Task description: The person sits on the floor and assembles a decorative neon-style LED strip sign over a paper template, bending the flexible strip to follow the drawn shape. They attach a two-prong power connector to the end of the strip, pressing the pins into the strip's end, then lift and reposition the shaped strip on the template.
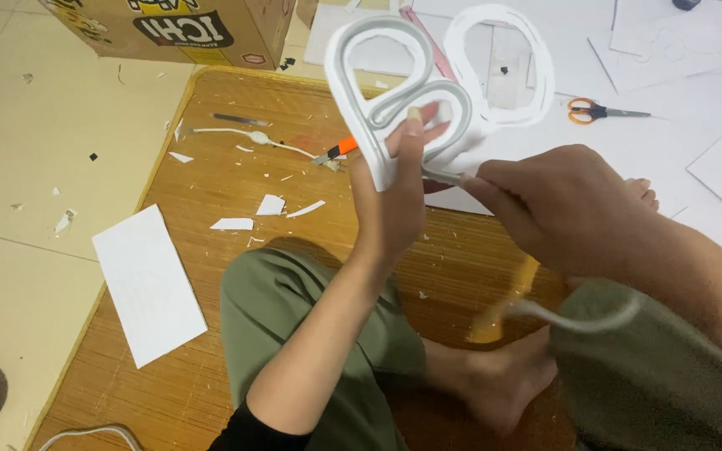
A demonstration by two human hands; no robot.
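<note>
My left hand (394, 188) holds up a white foam-board loop shape (378, 63) lined with a grey strip, thumb pressed on its inner edge. My right hand (557, 205) grips a thin tool or the end of the grey strip (449, 176) against the shape's lower edge. A blurred grey strip (582, 317) trails below my right wrist, over my knee. A second white loop cut-out (536, 67) lies on the white sheets behind. I sit cross-legged on a bamboo mat (211, 276).
An orange-handled craft knife (338, 151) and a white cord piece (248, 136) lie on the mat among paper scraps. Orange scissors (595, 110) rest on white sheets (670, 142) at right. A white card (148, 284) lies at left; a cardboard box (185, 29) stands behind.
</note>
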